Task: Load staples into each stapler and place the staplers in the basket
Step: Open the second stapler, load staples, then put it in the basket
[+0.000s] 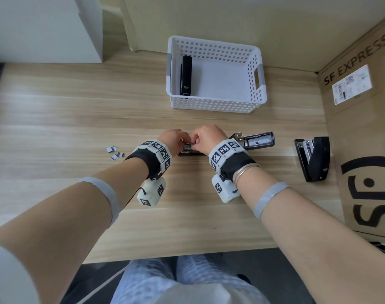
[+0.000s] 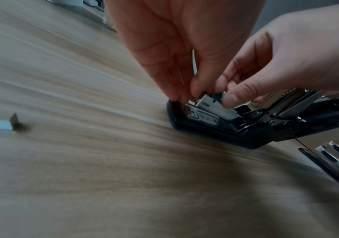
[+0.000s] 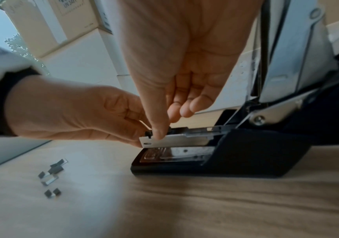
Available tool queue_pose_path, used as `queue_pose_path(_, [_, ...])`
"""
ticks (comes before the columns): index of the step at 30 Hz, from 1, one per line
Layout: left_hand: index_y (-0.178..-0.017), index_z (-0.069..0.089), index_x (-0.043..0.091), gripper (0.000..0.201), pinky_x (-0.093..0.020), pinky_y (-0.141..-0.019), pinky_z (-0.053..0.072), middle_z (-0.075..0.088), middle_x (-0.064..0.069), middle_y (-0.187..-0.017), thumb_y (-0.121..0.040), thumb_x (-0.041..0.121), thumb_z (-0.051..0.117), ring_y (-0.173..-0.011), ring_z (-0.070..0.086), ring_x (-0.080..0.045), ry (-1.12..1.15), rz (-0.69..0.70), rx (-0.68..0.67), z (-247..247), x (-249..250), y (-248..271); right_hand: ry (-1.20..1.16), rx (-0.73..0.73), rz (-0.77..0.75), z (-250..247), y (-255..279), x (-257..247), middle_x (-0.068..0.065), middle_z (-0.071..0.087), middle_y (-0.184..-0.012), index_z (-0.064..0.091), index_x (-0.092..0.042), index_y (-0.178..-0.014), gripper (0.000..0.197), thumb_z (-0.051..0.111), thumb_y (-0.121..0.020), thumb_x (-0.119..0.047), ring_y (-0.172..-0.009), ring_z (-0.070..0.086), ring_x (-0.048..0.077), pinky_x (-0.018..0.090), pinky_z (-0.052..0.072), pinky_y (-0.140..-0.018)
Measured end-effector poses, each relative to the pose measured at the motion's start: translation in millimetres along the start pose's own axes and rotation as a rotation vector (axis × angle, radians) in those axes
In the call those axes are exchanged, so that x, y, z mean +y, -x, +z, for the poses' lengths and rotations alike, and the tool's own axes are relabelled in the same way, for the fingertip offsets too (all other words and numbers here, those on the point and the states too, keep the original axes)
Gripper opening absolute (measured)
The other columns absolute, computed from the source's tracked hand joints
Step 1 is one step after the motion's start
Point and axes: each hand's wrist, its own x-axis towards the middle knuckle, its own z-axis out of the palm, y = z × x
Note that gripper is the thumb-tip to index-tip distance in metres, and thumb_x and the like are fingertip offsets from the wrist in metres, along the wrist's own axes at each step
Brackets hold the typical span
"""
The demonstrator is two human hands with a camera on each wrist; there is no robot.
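Open stapler (image 1: 251,141) lying on the counter (image 1: 77,110), well short of the basket (image 1: 215,102), lid swung back, magazine rail (image 3: 174,140) exposed above the base. Left hand (image 1: 173,139) pinching the front tip of that rail. Right hand (image 1: 206,137) with thumb and forefinger pressed together on top of the rail's front end, apparently seating a staple strip; strip itself too hidden to confirm. One black stapler (image 1: 186,75) already inside the basket, against its left wall. Another stapler (image 1: 313,159) lying open to the right of the one in hand, not yet loaded, probably. Loose staple pieces (image 1: 115,152) scattered left of the open stapler.

Risks from here: strip cocked in the channel and jammed if pushed in tilted; brittle strip snapped by too hard a pinch, adding fragments to the counter; a fingertip nipped if the sprung pusher or lid snaps forward; base skidding on smooth wood under uneven downward pressure.
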Motion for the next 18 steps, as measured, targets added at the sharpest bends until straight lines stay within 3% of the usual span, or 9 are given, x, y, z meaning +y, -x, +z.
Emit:
queue_pose_path(3, [-0.111, 0.065, 0.006, 0.033, -0.031, -0.088, 0.044, 0.062, -0.017, -0.115, -0.086, -0.001, 0.044, -0.104, 0.058, -0.033, 0.053, -0.013, 0.034, 1.5, 1.4, 1.8, 0.033, -0.021, -0.013, 0.1, -1.0, -1.8, 0.003, 0.072, -0.095, 0.073, -0.014, -0.090, 0.013, 0.062, -0.083, -0.012, -0.090, 0.066, 0.023, 0.033, 0.056, -0.082])
queue_pose_path(8, [-0.108, 0.066, 0.004, 0.026, -0.032, -0.090, 0.047, 0.062, -0.019, -0.112, -0.084, 0.013, 0.062, -0.103, 0.062, -0.031, 0.089, -0.010, 0.018, 0.1, 1.4, 3.3, 0.067, -0.030, -0.033, 0.9, -2.7, -1.1, 0.007, 0.072, -0.096, 0.072, -0.010, -0.091, 0.013, 0.062, -0.084, -0.013, -0.090, 0.066, 0.025, 0.033, 0.056, -0.079])
queue_pose_path(14, [-0.111, 0.064, 0.004, 0.029, -0.032, -0.093, 0.047, 0.061, -0.018, -0.116, -0.084, 0.014, 0.063, -0.106, 0.061, -0.029, 0.058, -0.023, -0.017, -1.5, 1.6, 3.3, 0.126, -0.031, -0.048, 1.2, -5.1, -3.3, 0.003, 0.070, -0.096, 0.073, -0.014, -0.090, 0.010, 0.064, -0.085, -0.016, -0.089, 0.065, 0.024, 0.029, 0.051, -0.072])
queue_pose_path(18, [-0.111, 0.064, 0.004, 0.029, -0.031, -0.091, 0.046, 0.061, -0.017, -0.116, -0.084, 0.015, 0.063, -0.106, 0.061, -0.028, 0.050, -0.028, -0.018, -1.5, 1.7, 3.7, 0.137, 0.007, -0.046, 4.5, -2.9, -2.2, 0.004, 0.071, -0.095, 0.073, -0.015, -0.086, 0.012, 0.062, -0.086, -0.015, -0.087, 0.066, 0.024, 0.031, 0.056, -0.073])
